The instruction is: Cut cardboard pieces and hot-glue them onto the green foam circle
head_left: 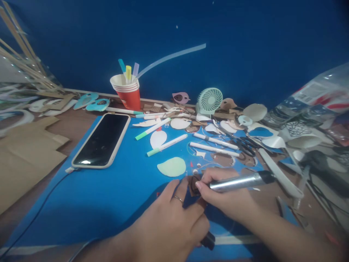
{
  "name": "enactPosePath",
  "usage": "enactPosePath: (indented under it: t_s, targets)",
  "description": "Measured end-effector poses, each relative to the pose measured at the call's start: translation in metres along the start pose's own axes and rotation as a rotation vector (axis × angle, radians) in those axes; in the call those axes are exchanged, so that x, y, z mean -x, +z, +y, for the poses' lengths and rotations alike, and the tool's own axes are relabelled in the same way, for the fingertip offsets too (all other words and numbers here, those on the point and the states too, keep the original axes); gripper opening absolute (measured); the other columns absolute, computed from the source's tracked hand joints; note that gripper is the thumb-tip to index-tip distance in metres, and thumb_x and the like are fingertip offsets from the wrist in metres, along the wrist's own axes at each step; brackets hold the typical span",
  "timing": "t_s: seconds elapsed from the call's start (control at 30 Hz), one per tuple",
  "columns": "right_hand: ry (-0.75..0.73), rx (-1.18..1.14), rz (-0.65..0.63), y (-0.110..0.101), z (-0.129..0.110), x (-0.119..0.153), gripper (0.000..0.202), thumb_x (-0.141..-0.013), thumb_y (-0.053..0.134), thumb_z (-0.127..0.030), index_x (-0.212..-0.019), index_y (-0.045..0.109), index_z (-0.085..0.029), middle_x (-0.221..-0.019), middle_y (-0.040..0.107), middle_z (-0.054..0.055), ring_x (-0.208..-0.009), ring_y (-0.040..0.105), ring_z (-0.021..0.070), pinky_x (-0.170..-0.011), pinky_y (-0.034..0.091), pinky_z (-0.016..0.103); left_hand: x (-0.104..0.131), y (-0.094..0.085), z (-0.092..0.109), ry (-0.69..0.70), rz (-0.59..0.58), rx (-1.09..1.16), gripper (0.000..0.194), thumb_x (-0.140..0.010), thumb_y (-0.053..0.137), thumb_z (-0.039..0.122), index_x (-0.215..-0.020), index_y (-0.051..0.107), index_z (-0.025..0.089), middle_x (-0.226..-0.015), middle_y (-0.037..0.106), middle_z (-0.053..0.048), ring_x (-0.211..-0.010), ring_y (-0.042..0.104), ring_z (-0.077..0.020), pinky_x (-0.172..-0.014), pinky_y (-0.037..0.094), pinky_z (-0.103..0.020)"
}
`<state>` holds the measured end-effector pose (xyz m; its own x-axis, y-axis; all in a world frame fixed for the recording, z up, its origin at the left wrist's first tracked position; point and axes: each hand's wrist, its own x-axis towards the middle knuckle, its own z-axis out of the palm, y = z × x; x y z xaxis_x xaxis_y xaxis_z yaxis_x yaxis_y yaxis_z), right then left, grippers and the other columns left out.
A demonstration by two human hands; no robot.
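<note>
My right hand (226,193) is closed around a silver pen-like tool (234,182) with a black end, its tip hidden by the fingers. My left hand (177,214), with a ring on one finger, presses a small brown cardboard piece (194,185) against the blue mat (131,182); its fingers are bent and touch the piece beside the right fingertips. Under the left hand, a black object (208,241) sticks out near the front. Just beyond the hands lies a pale green leaf shape (172,167).
A phone (102,140) with a cable lies left on the mat. Markers (167,145), paper scraps and scissors (245,145) spread behind the hands. At the back stand a red cup (128,94) and a small green fan (210,101). Brown paper (27,156) is far left.
</note>
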<state>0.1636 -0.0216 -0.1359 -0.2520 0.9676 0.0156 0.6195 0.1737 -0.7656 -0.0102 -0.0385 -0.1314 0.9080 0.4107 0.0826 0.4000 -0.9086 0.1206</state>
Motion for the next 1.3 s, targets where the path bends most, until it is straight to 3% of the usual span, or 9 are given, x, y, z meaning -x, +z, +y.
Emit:
enactPosePath:
  t_s: [0.47, 0.93, 1.13, 1.3]
  targets:
    - [0.017, 0.046, 0.073, -0.0001, 0.0010, 0.0006, 0.027, -0.070, 0.050, -0.016, -0.048, 0.036, -0.019, -0.043, 0.036, -0.006, -0.042, 0.033, 0.0076, -0.040, 0.027, 0.019, 0.0007, -0.0037, -0.0042, 0.039, -0.032, 0.034, 0.028, -0.087, 0.038, 0.037, -0.102, 0.054, 0.020, -0.116, 0.052, -0.006, -0.113, 0.042, -0.0378, -0.087, 0.030, -0.051]
    - [0.074, -0.054, 0.195, 0.0015, 0.0050, 0.0020, 0.031, -0.073, 0.050, -0.018, -0.048, 0.031, -0.020, -0.044, 0.030, -0.007, -0.042, 0.030, 0.0073, -0.039, 0.026, 0.019, 0.0001, -0.0023, -0.0038, 0.051, -0.043, 0.017, 0.030, -0.087, 0.037, 0.038, -0.105, 0.053, 0.020, -0.125, 0.048, -0.006, -0.114, 0.041, -0.0389, -0.087, 0.031, -0.051]
    - [0.033, -0.093, 0.050, -0.0005, 0.0002, -0.0023, 0.025, -0.074, 0.054, -0.020, -0.051, 0.045, -0.018, -0.047, 0.048, -0.005, -0.044, 0.042, 0.0073, -0.042, 0.032, 0.017, 0.0000, -0.0040, -0.0036, 0.035, -0.037, 0.042, 0.028, -0.086, 0.039, 0.037, -0.101, 0.054, 0.020, -0.113, 0.055, -0.005, -0.110, 0.045, -0.0357, -0.088, 0.030, -0.051]
    - [0.032, -0.039, 0.023, 0.0005, 0.0001, -0.0037, 0.023, -0.072, 0.056, -0.020, -0.051, 0.047, -0.017, -0.045, 0.048, -0.005, -0.044, 0.042, 0.0072, -0.041, 0.031, 0.016, 0.0001, -0.0021, -0.0020, 0.003, -0.040, 0.050, 0.026, -0.085, 0.041, 0.039, -0.099, 0.055, 0.020, -0.104, 0.057, -0.003, -0.109, 0.045, -0.0365, -0.089, 0.029, -0.051]
